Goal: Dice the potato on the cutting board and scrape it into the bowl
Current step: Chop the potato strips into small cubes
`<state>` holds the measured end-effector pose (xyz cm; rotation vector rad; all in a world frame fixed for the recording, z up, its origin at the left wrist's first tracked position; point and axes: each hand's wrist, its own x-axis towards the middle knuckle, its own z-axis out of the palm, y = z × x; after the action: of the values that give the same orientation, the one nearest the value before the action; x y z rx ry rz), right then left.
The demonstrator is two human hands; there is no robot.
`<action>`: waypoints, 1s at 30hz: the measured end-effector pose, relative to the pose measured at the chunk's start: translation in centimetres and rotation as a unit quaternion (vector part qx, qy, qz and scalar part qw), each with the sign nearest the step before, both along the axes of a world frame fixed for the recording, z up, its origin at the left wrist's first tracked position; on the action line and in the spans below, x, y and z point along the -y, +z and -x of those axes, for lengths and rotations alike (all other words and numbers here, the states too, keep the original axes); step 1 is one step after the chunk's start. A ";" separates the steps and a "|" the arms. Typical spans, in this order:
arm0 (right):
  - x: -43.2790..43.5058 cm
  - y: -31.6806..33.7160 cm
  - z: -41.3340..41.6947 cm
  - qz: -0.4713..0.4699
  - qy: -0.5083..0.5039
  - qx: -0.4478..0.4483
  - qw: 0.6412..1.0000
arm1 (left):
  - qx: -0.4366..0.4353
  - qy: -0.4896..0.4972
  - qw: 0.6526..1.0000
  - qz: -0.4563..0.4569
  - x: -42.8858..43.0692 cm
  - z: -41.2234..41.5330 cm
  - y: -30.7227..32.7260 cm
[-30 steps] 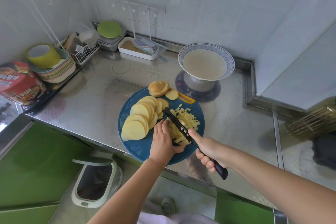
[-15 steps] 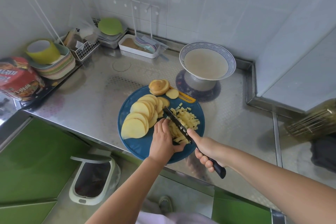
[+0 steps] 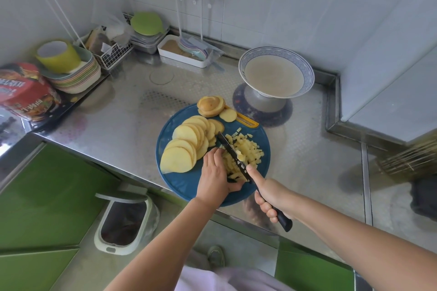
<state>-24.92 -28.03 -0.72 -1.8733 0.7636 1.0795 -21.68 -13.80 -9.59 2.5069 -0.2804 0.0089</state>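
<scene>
A round blue cutting board [image 3: 184, 182] lies on the steel counter. Fanned potato slices [image 3: 184, 149] cover its left half, and potato end pieces [image 3: 210, 106] sit at its far edge. A heap of diced potato [image 3: 248, 149] lies on the right. My left hand [image 3: 216, 172] holds down potato strips [image 3: 230, 165] beside the blade. My right hand [image 3: 269, 194] grips a black knife [image 3: 233, 156] by its handle, forefinger along the spine, with the blade across the strips. A blue-rimmed bowl [image 3: 276, 75] holding cloudy liquid stands behind the board.
A white tray [image 3: 182, 54], a wire basket [image 3: 113, 54], stacked plates with a yellow cup [image 3: 59, 54] and a red packet [image 3: 23, 92] line the back and left of the counter. An open waste bin [image 3: 125, 222] stands on the floor below. Green cabinet fronts [image 3: 47, 196] lie underneath.
The knife blade has shifted slightly along the strips while chopping. My left hand stays on the potato strips. The slices and bowl have not moved.
</scene>
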 end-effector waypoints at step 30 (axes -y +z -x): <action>-0.3 -3.4 1.2 -0.029 -0.034 0.076 0.996 | 0.039 0.010 0.999 -0.034 0.3 -0.1 -0.2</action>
<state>-26.16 -27.78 -4.07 -1.8436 0.6956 0.8958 -21.58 -14.08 -9.75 2.5803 -0.2906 0.1067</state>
